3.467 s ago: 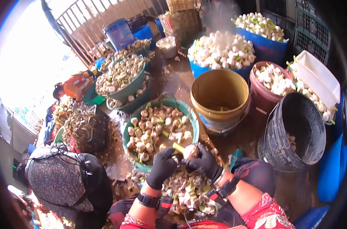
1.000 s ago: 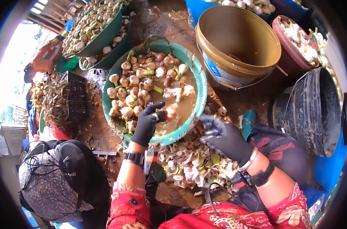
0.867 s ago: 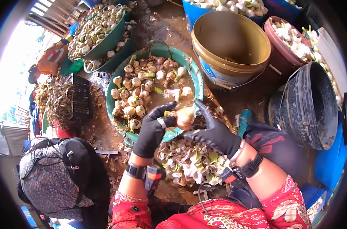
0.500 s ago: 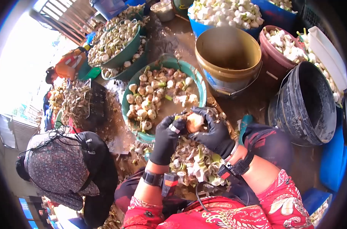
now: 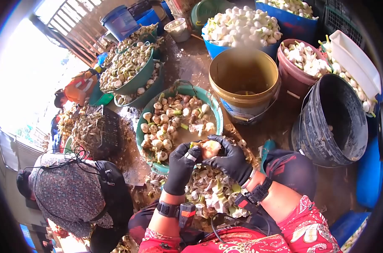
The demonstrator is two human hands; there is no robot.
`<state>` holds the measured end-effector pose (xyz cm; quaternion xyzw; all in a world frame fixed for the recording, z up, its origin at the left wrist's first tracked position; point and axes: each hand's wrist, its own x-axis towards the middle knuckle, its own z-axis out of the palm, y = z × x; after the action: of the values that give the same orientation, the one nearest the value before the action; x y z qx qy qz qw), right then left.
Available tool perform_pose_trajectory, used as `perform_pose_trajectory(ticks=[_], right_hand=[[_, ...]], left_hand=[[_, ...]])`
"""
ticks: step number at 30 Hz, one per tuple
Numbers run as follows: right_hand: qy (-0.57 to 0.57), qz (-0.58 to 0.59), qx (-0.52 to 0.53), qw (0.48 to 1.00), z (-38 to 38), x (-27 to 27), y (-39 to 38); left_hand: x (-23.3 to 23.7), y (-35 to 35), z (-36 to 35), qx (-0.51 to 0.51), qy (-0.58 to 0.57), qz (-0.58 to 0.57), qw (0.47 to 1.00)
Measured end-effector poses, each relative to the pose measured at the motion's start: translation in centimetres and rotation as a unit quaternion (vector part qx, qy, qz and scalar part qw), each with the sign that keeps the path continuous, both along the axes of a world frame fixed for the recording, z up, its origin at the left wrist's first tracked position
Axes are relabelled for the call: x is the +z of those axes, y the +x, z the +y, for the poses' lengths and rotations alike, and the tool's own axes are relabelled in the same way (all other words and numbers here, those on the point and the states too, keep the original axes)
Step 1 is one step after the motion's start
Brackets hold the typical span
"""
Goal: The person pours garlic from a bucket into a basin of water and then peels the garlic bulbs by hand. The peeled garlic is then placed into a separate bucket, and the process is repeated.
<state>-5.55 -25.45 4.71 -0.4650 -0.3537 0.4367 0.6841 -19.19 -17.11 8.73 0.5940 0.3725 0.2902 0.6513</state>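
Note:
Both my hands wear black gloves and hold one muddy bulb (image 5: 210, 148) between them, just over the near rim of a green basin (image 5: 216, 110). My left hand (image 5: 181, 166) grips the bulb at its stem end. My right hand (image 5: 231, 159) wraps over it from the right. The basin holds several unpeeled bulbs in brown water. A heap of peelings (image 5: 210, 192) lies under my hands, on my lap.
A yellow bucket (image 5: 243, 88), a pink bucket (image 5: 299, 67) of white peeled bulbs and a dark grey bucket (image 5: 332, 120) stand to the right. Blue tubs (image 5: 241, 31) of peeled bulbs stand behind. More green basins (image 5: 132, 74) sit far left. A person in a patterned top (image 5: 71, 194) crouches at my left.
My left hand took a bulb out of the green basin and brought it to my right hand, which closed on it. The camera view tilted up.

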Motion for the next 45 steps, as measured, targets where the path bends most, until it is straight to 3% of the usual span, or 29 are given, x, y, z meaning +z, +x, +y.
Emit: perform_pose_trajectory(ticks=[11, 19, 20, 27, 28, 29, 30, 31, 33, 35, 36, 38, 39, 41, 42, 43, 45], right_hand=[[-0.021, 0.123, 0.044, 0.991, -0.1, 0.4, 0.8], [0.004, 0.1, 0.038, 0.994, 0.0, -0.1, 0.4], [0.004, 0.144, 0.053, 0.988, 0.0, 0.0, 0.5], [-0.034, 0.186, 0.057, 0.98, 0.2, -0.4, 0.6], [-0.079, 0.26, 0.09, 0.958, 0.0, -0.2, 0.7], [-0.08, 0.261, 0.09, 0.958, -0.1, -0.3, 1.0], [-0.082, 0.38, 0.199, 0.9, -0.1, -0.4, 1.6], [-0.083, 0.488, 0.304, 0.814, -0.1, -0.5, 1.9], [-0.088, 0.492, 0.343, 0.795, 0.1, -0.9, 2.3], [-0.091, 0.498, 0.412, 0.757, 0.1, -1.4, 2.1], [-0.089, 0.426, 0.327, 0.839, -0.1, -1.3, 1.7], [-0.087, 0.435, 0.332, 0.833, -0.5, -0.8, 1.8], [-0.087, 0.446, 0.335, 0.826, -0.7, -0.7, 2.0], [-0.092, 0.437, 0.295, 0.844, -0.3, -1.2, 2.3], [-0.096, 0.395, 0.281, 0.869, -0.2, -1.1, 2.4], [-0.1, 0.351, 0.269, 0.891, 0.0, -0.9, 2.4], [-0.122, 0.331, 0.273, 0.895, 0.1, 0.4, 1.8]], left_hand=[[0.1, 0.0, -0.1, -0.019, -0.041, -0.032, 0.998], [1.0, 0.3, -0.4, 0.002, -0.061, -0.03, 0.998], [0.9, 0.5, -0.4, 0.0, -0.062, -0.031, 0.998], [0.1, 0.1, 0.1, -0.009, 0.085, 0.05, 0.995], [-0.2, -0.1, 0.4, -0.017, 0.127, 0.089, 0.988], [-0.4, -0.5, 0.7, -0.024, 0.168, 0.128, 0.977], [-0.4, -0.8, 1.2, -0.043, 0.292, 0.182, 0.938], [-0.5, -0.7, 1.4, -0.04, 0.289, 0.185, 0.938], [-0.6, -0.2, 1.8, -0.105, 0.445, 0.165, 0.874], [0.1, 0.2, 1.3, -0.141, 0.445, 0.195, 0.863], [-0.3, 0.2, 1.1, -0.129, 0.333, 0.135, 0.924], [-0.8, 0.1, 1.0, -0.061, 0.071, 0.02, 0.995], [-0.9, -0.2, 0.5, -0.05, 0.116, -0.024, 0.992], [-1.3, -1.7, 0.2, -0.036, -0.044, -0.142, 0.988], [-2.1, -2.4, 0.5, -0.041, -0.176, -0.169, 0.969], [-1.5, -2.2, 0.1, -0.039, -0.176, -0.169, 0.969], [0.6, -1.4, -1.5, -0.061, -0.104, -0.064, 0.991]])
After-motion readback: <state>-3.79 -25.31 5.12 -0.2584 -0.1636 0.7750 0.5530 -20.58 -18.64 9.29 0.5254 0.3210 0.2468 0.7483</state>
